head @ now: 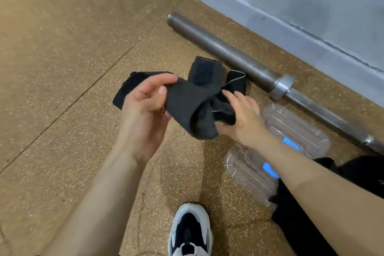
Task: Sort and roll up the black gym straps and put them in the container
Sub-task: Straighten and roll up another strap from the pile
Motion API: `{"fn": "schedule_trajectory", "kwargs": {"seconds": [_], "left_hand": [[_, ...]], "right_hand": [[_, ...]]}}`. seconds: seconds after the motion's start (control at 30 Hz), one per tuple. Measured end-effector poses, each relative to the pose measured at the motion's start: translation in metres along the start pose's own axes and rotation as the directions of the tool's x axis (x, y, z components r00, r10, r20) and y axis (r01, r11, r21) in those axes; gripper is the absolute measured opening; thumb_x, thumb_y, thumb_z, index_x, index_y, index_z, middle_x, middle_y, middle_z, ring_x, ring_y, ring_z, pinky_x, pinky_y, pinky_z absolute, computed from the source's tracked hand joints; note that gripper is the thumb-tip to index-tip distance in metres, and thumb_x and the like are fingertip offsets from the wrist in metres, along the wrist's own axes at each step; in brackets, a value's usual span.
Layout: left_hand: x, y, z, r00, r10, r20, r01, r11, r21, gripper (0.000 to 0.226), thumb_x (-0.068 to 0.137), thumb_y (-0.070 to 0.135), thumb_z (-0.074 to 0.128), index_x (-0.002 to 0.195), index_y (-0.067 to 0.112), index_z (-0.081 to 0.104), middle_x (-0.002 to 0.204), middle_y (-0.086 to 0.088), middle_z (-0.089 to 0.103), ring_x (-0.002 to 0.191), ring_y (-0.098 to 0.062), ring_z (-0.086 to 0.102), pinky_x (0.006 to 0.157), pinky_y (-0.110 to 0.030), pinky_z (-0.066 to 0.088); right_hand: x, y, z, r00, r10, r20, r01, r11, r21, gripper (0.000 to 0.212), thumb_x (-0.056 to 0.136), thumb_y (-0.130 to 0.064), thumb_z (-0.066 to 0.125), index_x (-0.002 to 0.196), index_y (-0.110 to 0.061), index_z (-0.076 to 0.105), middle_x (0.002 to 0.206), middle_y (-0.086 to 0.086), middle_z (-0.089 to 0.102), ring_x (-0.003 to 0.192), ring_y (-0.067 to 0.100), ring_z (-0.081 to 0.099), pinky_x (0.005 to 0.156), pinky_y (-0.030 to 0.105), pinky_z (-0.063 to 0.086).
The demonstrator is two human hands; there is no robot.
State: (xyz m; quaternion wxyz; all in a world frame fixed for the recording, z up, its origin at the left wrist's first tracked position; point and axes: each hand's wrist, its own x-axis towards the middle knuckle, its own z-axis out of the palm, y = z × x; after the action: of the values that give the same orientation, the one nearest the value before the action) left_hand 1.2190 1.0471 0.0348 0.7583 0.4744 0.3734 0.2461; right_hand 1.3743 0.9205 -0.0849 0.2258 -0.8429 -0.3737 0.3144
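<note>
Head view: left grip (145, 108) and right grip (243, 118) hold tangled black straps (187, 106).
Left pinches a band, right clasps the tangle; clear container (307, 130) beside right grip.

You hold a tangled bundle of black woven-fabric gym straps (187, 108) above the floor (62, 68), one band looped over another, a flat end standing up at the back and a frayed end trailing pale thread. Your left hand (143, 110) pinches one band and your right hand (243, 118) grips the knot. The clear plastic hinged container (297, 129) with blue latches lies opened out on the floor to their right
</note>
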Motion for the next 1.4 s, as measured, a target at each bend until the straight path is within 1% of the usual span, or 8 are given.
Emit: {"fn": "schedule_trajectory", "kwargs": {"seconds": [0.23, 0.43, 0.57, 0.7, 0.8, 0.93, 1.1, 1.4], "left_hand": [[-0.002, 0.015, -0.044, 0.928, -0.091, -0.362, 0.039, 0.988, -0.150, 0.020, 0.096, 0.011, 0.045, 0.094, 0.020, 0.063, 0.065, 0.004, 0.060, 0.055, -0.011, 0.055, 0.047, -0.019, 0.044], [-0.008, -0.037, -0.056, 0.889, -0.340, -0.306, 0.398, 0.904, 0.153, 0.023, 0.097, 0.006, 0.054, 0.095, 0.018, 0.074, 0.090, -0.003, 0.072, 0.068, -0.011, 0.068, 0.055, -0.022, 0.053], [-0.006, -0.069, -0.066, 0.854, -0.279, -0.439, 0.443, 0.832, 0.334, 0.026, 0.096, 0.005, 0.054, 0.092, 0.021, 0.075, 0.101, -0.002, 0.074, 0.089, -0.017, 0.070, 0.077, -0.036, 0.059], [-0.007, -0.060, -0.074, 0.771, -0.079, -0.632, 0.306, 0.916, 0.258, 0.026, 0.093, -0.001, 0.051, 0.089, 0.017, 0.070, 0.078, 0.000, 0.067, 0.066, -0.010, 0.060, 0.052, -0.017, 0.051], [-0.005, -0.058, -0.078, 0.796, -0.041, -0.603, 0.291, 0.901, 0.323, 0.031, 0.087, -0.005, 0.047, 0.083, 0.018, 0.068, 0.084, 0.003, 0.062, 0.078, -0.007, 0.054, 0.056, -0.013, 0.047], [-0.011, -0.072, -0.057, 0.898, -0.251, -0.360, 0.421, 0.726, 0.544, 0.031, 0.088, 0.004, 0.056, 0.109, 0.024, 0.066, 0.093, 0.002, 0.058, 0.080, -0.011, 0.053, 0.064, -0.026, 0.039], [-0.020, -0.074, -0.046, 0.910, -0.351, -0.222, 0.375, 0.465, 0.802, 0.030, 0.089, 0.012, 0.055, 0.111, 0.026, 0.071, 0.104, 0.005, 0.063, 0.093, -0.012, 0.056, 0.077, -0.026, 0.045], [-0.060, -0.023, 0.016, 0.864, -0.456, 0.216, 0.470, 0.883, -0.017, 0.034, 0.100, 0.041, 0.043, 0.105, 0.018, 0.066, 0.099, -0.006, 0.065, 0.094, -0.026, 0.062, 0.092, -0.039, 0.047]], "right_hand": [[0.044, 0.011, 0.003, 0.997, 0.042, 0.071, -0.004, 0.884, -0.468, 0.112, 0.076, -0.057, 0.076, 0.156, -0.033, 0.002, 0.165, 0.003, 0.009, 0.152, 0.027, 0.000, 0.114, 0.062, 0.020], [0.031, -0.003, 0.023, 1.000, 0.006, 0.007, -0.001, 0.844, -0.536, 0.018, 0.097, -0.024, 0.052, 0.109, -0.015, 0.063, 0.103, 0.010, 0.065, 0.102, 0.033, 0.060, 0.077, 0.036, 0.042], [0.019, 0.004, 0.025, 0.996, -0.083, -0.038, 0.059, 0.901, -0.430, 0.019, 0.094, -0.017, 0.055, 0.108, -0.011, 0.066, 0.105, 0.010, 0.055, 0.112, 0.034, 0.052, 0.084, 0.041, 0.050], [0.034, 0.011, 0.005, 0.990, 0.105, 0.092, -0.047, 0.873, -0.485, 0.096, 0.077, -0.046, 0.078, 0.151, -0.020, 0.022, 0.155, 0.010, 0.022, 0.147, 0.030, 0.016, 0.110, 0.057, 0.029], [0.035, 0.003, 0.006, 0.973, 0.215, 0.085, -0.143, 0.846, -0.513, 0.072, 0.080, -0.038, 0.076, 0.136, -0.014, 0.038, 0.132, 0.016, 0.052, 0.124, 0.037, 0.051, 0.094, 0.047, 0.045], [0.011, -0.018, 0.013, 0.940, 0.254, 0.229, -0.299, 0.935, 0.191, 0.011, 0.081, -0.009, 0.068, 0.091, -0.007, 0.066, 0.086, 0.013, 0.069, 0.090, 0.033, 0.068, 0.071, 0.031, 0.053], [-0.031, -0.046, -0.036, 0.903, 0.034, 0.429, -0.410, 0.373, 0.833, 0.033, 0.081, 0.005, 0.049, 0.107, -0.005, 0.066, 0.097, 0.017, 0.071, 0.081, 0.030, 0.069, 0.069, 0.035, 0.058], [-0.130, -0.076, -0.120, 0.965, -0.065, 0.255, -0.247, 0.110, 0.963, 0.047, 0.063, -0.003, 0.046, 0.106, -0.002, 0.063, 0.094, 0.013, 0.073, 0.081, 0.028, 0.070, 0.071, 0.036, 0.061]]}}
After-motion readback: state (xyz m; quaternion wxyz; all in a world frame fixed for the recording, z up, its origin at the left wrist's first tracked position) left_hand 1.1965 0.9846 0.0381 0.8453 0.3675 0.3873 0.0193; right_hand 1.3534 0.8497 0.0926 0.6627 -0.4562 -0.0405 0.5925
